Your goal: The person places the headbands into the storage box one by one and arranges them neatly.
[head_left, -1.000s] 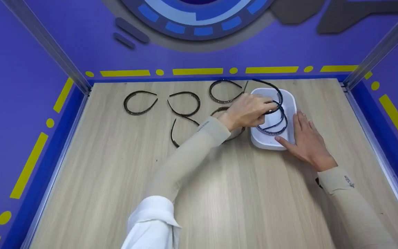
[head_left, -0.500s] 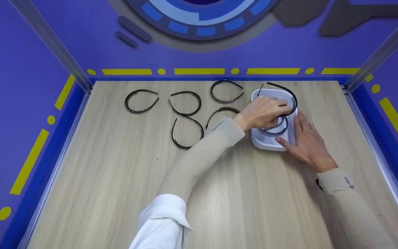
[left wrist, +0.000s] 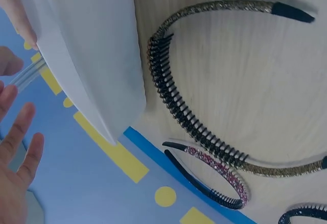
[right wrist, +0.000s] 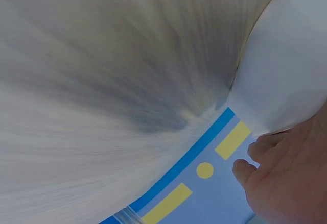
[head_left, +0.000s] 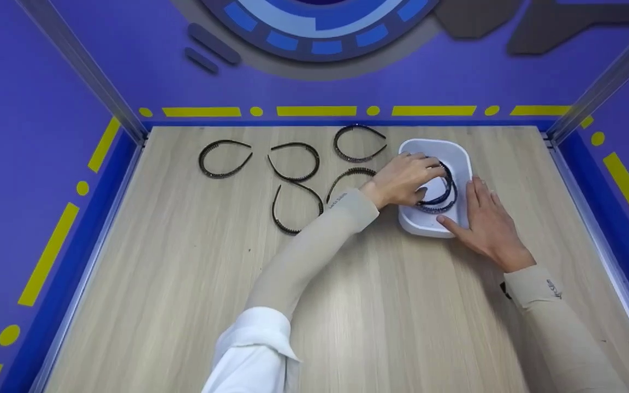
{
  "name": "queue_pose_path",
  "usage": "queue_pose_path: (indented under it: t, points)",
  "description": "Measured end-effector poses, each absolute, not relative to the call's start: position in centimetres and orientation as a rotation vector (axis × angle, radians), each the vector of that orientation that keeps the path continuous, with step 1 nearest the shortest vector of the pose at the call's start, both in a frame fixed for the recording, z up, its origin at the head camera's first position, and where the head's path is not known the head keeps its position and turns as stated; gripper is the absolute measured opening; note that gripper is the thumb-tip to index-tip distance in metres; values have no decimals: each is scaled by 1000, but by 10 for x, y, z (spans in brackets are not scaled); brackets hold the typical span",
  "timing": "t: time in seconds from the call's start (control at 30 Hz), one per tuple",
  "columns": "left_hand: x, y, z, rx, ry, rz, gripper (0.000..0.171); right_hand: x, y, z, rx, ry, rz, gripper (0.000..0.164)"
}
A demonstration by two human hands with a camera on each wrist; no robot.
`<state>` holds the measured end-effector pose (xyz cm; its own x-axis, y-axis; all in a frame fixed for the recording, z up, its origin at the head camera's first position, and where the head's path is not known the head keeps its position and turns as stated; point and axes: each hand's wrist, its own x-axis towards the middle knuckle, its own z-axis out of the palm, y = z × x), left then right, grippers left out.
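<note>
The step in hand looks to be laying bands together in the bin point(head_left: 428, 230), which stands near the tabletop's point(head_left: 183, 305) back edge, toward its back right corner. At least two dark nested bands point(head_left: 438, 209) lie about midway along the bin; the left hand point(head_left: 402, 177) hides part of them, so the count cannot be told. That hand reaches over the bin's left rim with thumb and fingers parted and nothing seen gripped between them, though whether a fingertip touches a band cannot be told. The right hand point(head_left: 493, 226) lies along the bin's right outer wall, thumb at the rim near the front right corner, gripping nothing; that makes a sensible brace, best kept light so the bin does not slide. To do this well, the left fingers should clear the comb teeth before lifting, since those could snag and drag the stack. Five bands lie on the tabletop left of the bin, from the leftmost band point(head_left: 202, 160) near the back left corner to the gold band point(left wrist: 180, 116) just beside the bin, where the sleeve could easily brush it.
</note>
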<state>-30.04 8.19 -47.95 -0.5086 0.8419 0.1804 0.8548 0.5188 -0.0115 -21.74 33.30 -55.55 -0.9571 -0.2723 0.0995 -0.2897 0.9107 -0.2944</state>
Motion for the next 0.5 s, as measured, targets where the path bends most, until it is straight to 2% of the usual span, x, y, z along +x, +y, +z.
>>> queue_pose_path:
  t: [0.5]
  points:
    - [-301, 60, -472, -1358, -2596, -152, 50, -216, 332, -556, 424, -3002, 480, 115]
